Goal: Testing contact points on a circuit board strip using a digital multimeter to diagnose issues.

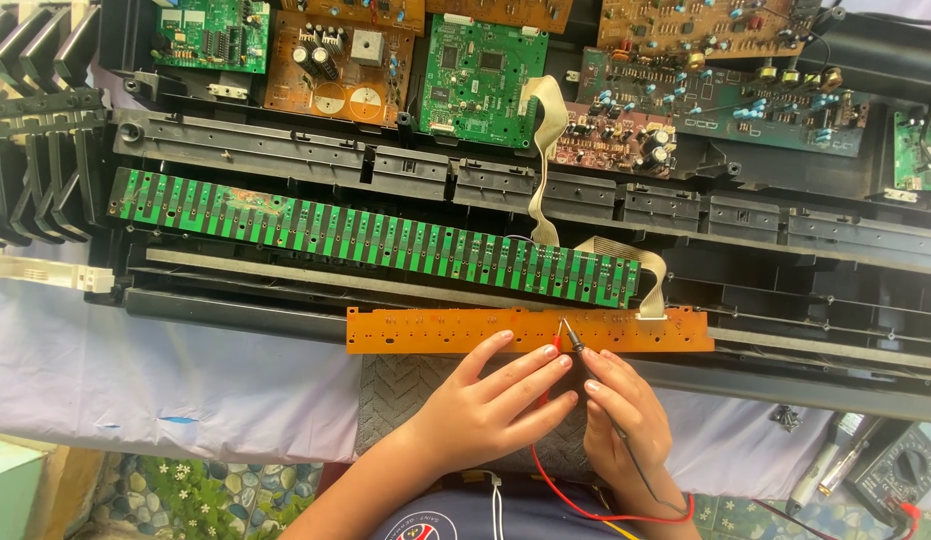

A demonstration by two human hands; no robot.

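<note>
A long orange circuit board point(435, 329) lies along the front edge of an opened black keyboard chassis point(285, 150). My left hand point(490, 400) holds a red probe point(551, 352) with its tip on the orange board. My right hand point(625, 410) holds a black probe point(575, 345), its tip touching the board right beside the red one. A red lead point(575, 500) and a black lead run back from the probes toward my body. Behind the orange board sits a long green key-contact board point(375, 240), joined to it by a grey ribbon cable point(645, 275).
Several green and brown circuit boards point(480, 75) fill the back of the chassis. Black key assemblies point(35, 150) are stacked at the far left. A multimeter point(905, 470) lies at the lower right. A pale cloth point(135, 370) covers the table, with a grey mat point(395, 390) under my hands.
</note>
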